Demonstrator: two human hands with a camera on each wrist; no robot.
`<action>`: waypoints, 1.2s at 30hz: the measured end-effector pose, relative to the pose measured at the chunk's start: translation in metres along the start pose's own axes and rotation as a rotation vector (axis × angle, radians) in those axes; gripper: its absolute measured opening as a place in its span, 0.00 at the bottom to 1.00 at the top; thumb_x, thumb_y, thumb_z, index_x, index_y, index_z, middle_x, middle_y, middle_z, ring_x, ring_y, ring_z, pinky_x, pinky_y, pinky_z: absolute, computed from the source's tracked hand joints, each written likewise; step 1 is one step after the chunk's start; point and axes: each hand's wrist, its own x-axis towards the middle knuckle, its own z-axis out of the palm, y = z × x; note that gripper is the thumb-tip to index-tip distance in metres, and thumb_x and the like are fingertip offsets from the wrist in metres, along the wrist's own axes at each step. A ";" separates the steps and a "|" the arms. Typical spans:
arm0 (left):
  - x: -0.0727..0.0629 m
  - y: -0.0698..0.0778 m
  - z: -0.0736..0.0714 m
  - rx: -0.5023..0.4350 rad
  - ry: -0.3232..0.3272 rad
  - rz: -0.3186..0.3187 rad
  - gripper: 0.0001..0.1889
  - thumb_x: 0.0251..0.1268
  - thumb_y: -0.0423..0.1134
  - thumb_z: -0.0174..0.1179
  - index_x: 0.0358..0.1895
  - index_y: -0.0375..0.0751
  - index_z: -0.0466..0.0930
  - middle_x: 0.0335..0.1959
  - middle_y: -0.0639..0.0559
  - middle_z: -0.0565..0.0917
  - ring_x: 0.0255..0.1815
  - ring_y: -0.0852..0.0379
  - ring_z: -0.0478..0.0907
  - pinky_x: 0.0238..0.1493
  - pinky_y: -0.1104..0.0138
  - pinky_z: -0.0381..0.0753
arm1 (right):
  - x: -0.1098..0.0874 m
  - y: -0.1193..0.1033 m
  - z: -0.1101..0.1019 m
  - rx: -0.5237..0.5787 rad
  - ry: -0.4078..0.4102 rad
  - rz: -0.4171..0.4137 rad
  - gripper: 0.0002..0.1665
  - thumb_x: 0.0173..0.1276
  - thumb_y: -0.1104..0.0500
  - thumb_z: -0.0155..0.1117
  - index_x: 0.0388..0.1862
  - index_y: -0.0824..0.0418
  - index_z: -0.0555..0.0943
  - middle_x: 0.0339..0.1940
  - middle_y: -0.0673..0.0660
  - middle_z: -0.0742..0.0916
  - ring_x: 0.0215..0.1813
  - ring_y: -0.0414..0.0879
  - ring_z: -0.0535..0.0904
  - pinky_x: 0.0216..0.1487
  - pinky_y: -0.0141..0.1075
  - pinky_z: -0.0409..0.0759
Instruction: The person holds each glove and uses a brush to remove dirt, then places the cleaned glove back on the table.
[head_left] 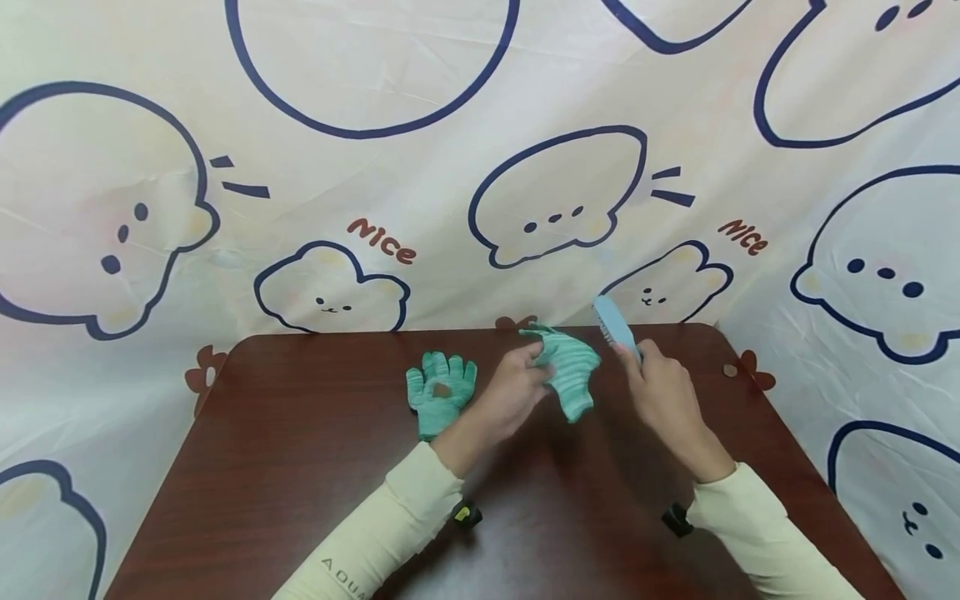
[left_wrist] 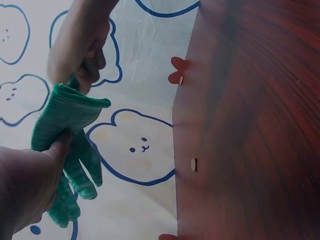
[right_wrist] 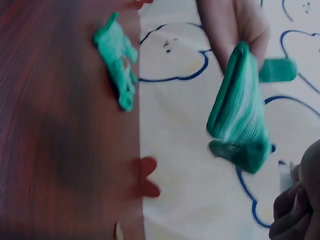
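My left hand (head_left: 510,390) holds a green striped knit glove (head_left: 573,371) up over the far part of the table. In the left wrist view the glove's fingers hang down, its cuff (left_wrist: 75,95) is uppermost and the left thumb presses on the fabric. Just right of the glove, my right hand (head_left: 667,396) grips a light blue brush (head_left: 615,321) by its handle, bristles facing the glove. A second green glove (head_left: 431,417) lies flat on the table left of the left hand, with a brown spot at its palm.
The dark brown wooden table (head_left: 300,467) ends at a pale cloth backdrop (head_left: 420,183) printed with cartoon outlines. A small round pale piece (head_left: 729,371) sits near the table's right edge. Dark straps (head_left: 467,514) show by the sleeve cuffs.
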 end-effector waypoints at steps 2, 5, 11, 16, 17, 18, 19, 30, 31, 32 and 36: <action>0.001 0.001 0.001 -0.012 -0.011 0.005 0.33 0.79 0.25 0.44 0.81 0.27 0.44 0.83 0.34 0.51 0.83 0.40 0.51 0.80 0.45 0.57 | -0.003 -0.008 0.001 0.019 -0.027 -0.028 0.37 0.82 0.34 0.39 0.50 0.69 0.72 0.21 0.58 0.75 0.17 0.46 0.69 0.16 0.36 0.68; 0.003 0.002 0.004 -0.021 -0.033 0.013 0.31 0.78 0.24 0.43 0.80 0.28 0.49 0.80 0.35 0.60 0.81 0.42 0.59 0.79 0.48 0.62 | -0.010 -0.022 0.007 0.021 -0.083 -0.094 0.33 0.83 0.36 0.40 0.47 0.66 0.73 0.19 0.55 0.74 0.18 0.44 0.69 0.17 0.36 0.70; 0.005 0.002 0.007 -0.035 -0.039 0.012 0.31 0.76 0.21 0.41 0.80 0.26 0.49 0.78 0.33 0.64 0.78 0.40 0.64 0.78 0.47 0.65 | -0.010 -0.022 0.013 -0.027 -0.067 -0.108 0.32 0.83 0.37 0.39 0.42 0.65 0.72 0.17 0.53 0.74 0.16 0.43 0.68 0.15 0.35 0.68; 0.003 0.001 0.005 -0.042 -0.018 -0.006 0.32 0.76 0.21 0.42 0.80 0.26 0.46 0.82 0.32 0.53 0.80 0.39 0.59 0.79 0.44 0.61 | 0.000 -0.007 0.011 -0.031 -0.051 -0.016 0.34 0.83 0.36 0.38 0.41 0.67 0.71 0.18 0.56 0.72 0.17 0.46 0.68 0.17 0.36 0.67; 0.002 0.000 0.004 -0.041 -0.014 -0.007 0.32 0.76 0.21 0.42 0.81 0.26 0.45 0.83 0.32 0.51 0.81 0.38 0.57 0.79 0.43 0.60 | 0.002 -0.005 0.011 -0.021 -0.065 0.004 0.35 0.83 0.35 0.37 0.43 0.67 0.72 0.19 0.56 0.72 0.18 0.47 0.68 0.17 0.37 0.67; 0.002 -0.001 0.003 -0.041 -0.008 -0.010 0.33 0.76 0.22 0.42 0.81 0.26 0.45 0.83 0.32 0.48 0.82 0.38 0.54 0.80 0.43 0.59 | 0.003 -0.003 0.012 -0.007 -0.084 0.023 0.36 0.83 0.35 0.37 0.44 0.68 0.72 0.20 0.56 0.72 0.18 0.47 0.68 0.18 0.37 0.68; 0.002 -0.001 0.003 -0.047 -0.004 -0.011 0.33 0.77 0.22 0.42 0.81 0.26 0.44 0.83 0.32 0.46 0.82 0.38 0.52 0.80 0.43 0.58 | 0.004 -0.002 0.013 0.009 -0.101 0.037 0.37 0.83 0.35 0.36 0.46 0.69 0.71 0.21 0.57 0.72 0.19 0.47 0.68 0.18 0.37 0.68; 0.006 -0.017 -0.012 -0.267 -0.076 0.061 0.33 0.71 0.17 0.39 0.80 0.31 0.51 0.81 0.39 0.59 0.82 0.43 0.54 0.83 0.47 0.54 | 0.001 0.007 0.033 0.339 -0.102 0.142 0.36 0.76 0.29 0.48 0.43 0.63 0.65 0.28 0.56 0.74 0.28 0.46 0.71 0.26 0.36 0.71; 0.006 -0.018 -0.013 -0.276 -0.087 0.061 0.35 0.69 0.16 0.39 0.80 0.32 0.51 0.81 0.40 0.59 0.82 0.44 0.54 0.83 0.48 0.53 | 0.001 0.006 0.036 0.366 -0.106 0.140 0.34 0.75 0.30 0.52 0.41 0.62 0.64 0.28 0.56 0.74 0.28 0.45 0.71 0.26 0.36 0.71; 0.007 -0.019 -0.014 -0.287 -0.098 0.059 0.37 0.66 0.15 0.39 0.80 0.31 0.51 0.81 0.39 0.59 0.82 0.45 0.54 0.83 0.49 0.53 | 0.000 0.005 0.038 0.399 -0.115 0.136 0.33 0.75 0.32 0.56 0.40 0.61 0.63 0.29 0.55 0.74 0.28 0.45 0.71 0.26 0.36 0.73; 0.010 -0.025 -0.022 -0.344 -0.127 0.026 0.43 0.60 0.17 0.37 0.83 0.36 0.41 0.84 0.43 0.52 0.83 0.46 0.50 0.85 0.52 0.49 | -0.002 0.000 0.044 0.504 -0.184 0.112 0.25 0.75 0.45 0.65 0.39 0.61 0.63 0.29 0.55 0.77 0.24 0.46 0.76 0.24 0.38 0.80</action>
